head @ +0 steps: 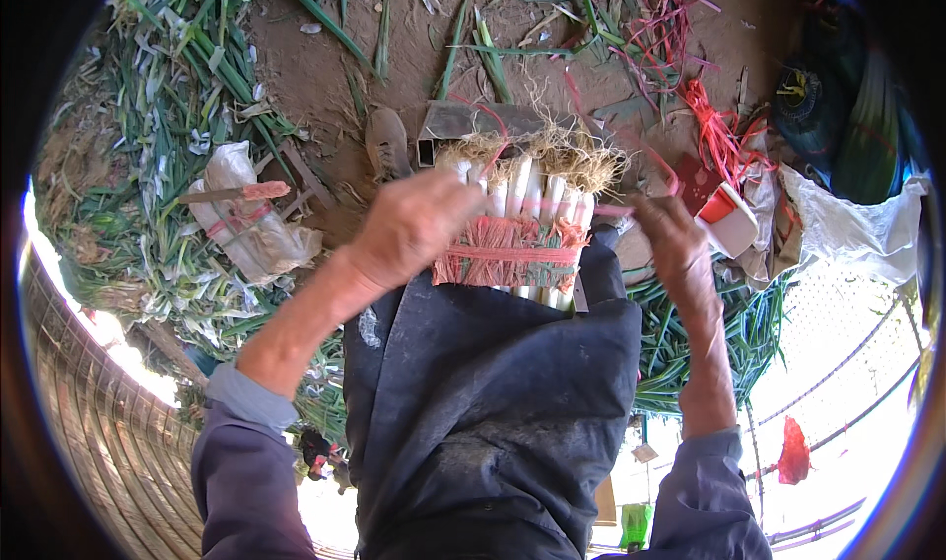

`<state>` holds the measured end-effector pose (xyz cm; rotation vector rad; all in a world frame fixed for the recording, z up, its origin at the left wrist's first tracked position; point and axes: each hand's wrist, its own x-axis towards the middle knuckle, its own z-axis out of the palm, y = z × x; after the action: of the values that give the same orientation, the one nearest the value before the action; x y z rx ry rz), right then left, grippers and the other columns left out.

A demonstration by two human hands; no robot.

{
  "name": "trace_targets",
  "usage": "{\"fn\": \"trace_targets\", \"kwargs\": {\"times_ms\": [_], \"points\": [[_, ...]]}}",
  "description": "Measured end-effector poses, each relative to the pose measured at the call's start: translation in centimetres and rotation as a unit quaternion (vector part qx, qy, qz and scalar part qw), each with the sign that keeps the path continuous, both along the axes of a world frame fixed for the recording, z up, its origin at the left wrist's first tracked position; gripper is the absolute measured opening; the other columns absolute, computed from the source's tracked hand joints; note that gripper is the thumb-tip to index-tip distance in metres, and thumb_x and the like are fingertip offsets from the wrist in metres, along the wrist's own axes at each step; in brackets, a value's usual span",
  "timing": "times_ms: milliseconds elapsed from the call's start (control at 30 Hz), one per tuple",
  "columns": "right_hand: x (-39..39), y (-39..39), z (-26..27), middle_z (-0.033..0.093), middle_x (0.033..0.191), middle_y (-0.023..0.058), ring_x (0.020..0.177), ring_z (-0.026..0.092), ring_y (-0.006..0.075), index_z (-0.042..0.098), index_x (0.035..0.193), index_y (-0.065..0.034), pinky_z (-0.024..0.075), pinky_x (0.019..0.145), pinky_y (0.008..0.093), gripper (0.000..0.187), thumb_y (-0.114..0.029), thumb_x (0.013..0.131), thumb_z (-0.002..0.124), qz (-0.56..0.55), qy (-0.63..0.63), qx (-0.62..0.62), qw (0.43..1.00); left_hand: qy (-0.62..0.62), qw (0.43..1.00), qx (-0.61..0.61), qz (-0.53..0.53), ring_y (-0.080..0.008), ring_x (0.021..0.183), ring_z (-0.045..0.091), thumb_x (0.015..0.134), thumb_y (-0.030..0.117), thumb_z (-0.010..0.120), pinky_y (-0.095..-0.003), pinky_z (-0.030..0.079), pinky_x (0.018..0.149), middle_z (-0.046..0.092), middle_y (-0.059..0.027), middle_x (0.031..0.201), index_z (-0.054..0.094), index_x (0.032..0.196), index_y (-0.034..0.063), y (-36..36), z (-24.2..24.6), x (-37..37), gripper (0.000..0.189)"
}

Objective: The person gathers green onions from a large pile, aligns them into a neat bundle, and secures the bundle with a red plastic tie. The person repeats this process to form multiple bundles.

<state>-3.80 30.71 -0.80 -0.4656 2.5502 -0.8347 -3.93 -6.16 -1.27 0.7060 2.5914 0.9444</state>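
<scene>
Before me lies a bundle of scallions (521, 186), probably leeks or large green onions, with white stems and tangled roots at the far end. A wide red-and-green fibrous pad (510, 253) covers the stems nearer me, with a flat pink band across it. A thin pink plastic strip (554, 209) runs across the stems above this pad. My left hand (417, 223), blurred, closes around the strip at the bundle's left side. At the right, my right hand (672, 242) pinches its other stretch, and a loose end curls above.
A metal frame (480, 116) stands under the root end. A knife (236, 192) lies on a tied white plastic bundle (255, 227) at left, among piled green leaves (214, 64). Red strips (713, 124) and a red-and-white container (728, 216) are at right. One shoe (388, 142) shows beside the frame.
</scene>
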Motion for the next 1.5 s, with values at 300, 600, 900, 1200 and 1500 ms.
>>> {"fn": "trace_targets", "kwargs": {"times_ms": [300,600,900,1200,1500], "points": [[-5.8,3.6,-8.1,0.068,0.118,0.0174,0.096,0.072,0.0368,0.073,0.119,-0.0051,0.0597,0.082,0.045,0.023,-0.016,0.099,0.07,-0.109,0.11,0.059,0.986,-0.011,0.979,-0.129,0.159,-0.0265,0.074,0.07,0.107,0.036,0.061,-0.0431,0.059,0.072,0.071,-0.0137,0.094,0.071,0.109,0.0063,-12.6,-6.0,-8.1,0.031],[-3.2,-4.3,-9.3,0.072,0.124,0.015,0.113,0.068,0.0348,0.075,0.119,-0.0037,0.0543,0.1,0.0448,0.042,-0.039,0.095,0.074,-0.064,-0.116,-0.057,0.99,-0.133,0.925,0.034,0.355,-0.008,0.071,0.058,0.109,0.035,0.059,-0.0279,0.052,0.063,0.064,-0.001,0.091,0.064,0.138,0.0074,-3.6,-2.9,-2.4,0.04],[-4.6,-4.5,-11.9,0.074,0.102,0.0141,0.094,0.074,0.0328,0.075,0.112,-0.0008,0.0577,0.083,0.0386,0.022,-0.003,0.091,0.07,-0.036,-0.16,-0.095,0.982,-0.026,0.999,0.025,0.009,-0.0185,0.072,0.062,0.087,0.01,0.068,-0.0321,0.054,0.069,0.057,-0.0008,0.079,0.068,0.129,0.0141,9.5,-5.5,9.3,0.042],[-12.3,-4.1,-18.1,0.079,0.09,0.0129,0.084,0.072,0.016,0.079,0.11,-0.0001,0.055,0.08,0.0352,0.046,-0.044,0.101,0.071,-0.259,-0.255,-0.076,0.929,-0.011,0.999,0.042,0.005,-0.0181,0.067,0.061,0.085,0.009,0.069,-0.0321,0.054,0.066,0.056,-0.0001,0.076,0.064,0.14,0.0131,9.5,-6.8,10.4,0.055],[-4.4,-8.3,-9.4,0.072,0.11,0.0215,0.102,0.07,0.038,0.073,0.114,0.0022,0.0541,0.087,0.0483,0.044,-0.04,0.1,0.07,-0.015,-0.132,-0.092,0.987,-0.021,0.999,0.037,0.027,-0.0191,0.07,0.065,0.089,0.011,0.068,-0.0342,0.056,0.068,0.063,-0.0013,0.08,0.054,0.151,0.0109,9.7,-7.1,10.8,0.064]]}}
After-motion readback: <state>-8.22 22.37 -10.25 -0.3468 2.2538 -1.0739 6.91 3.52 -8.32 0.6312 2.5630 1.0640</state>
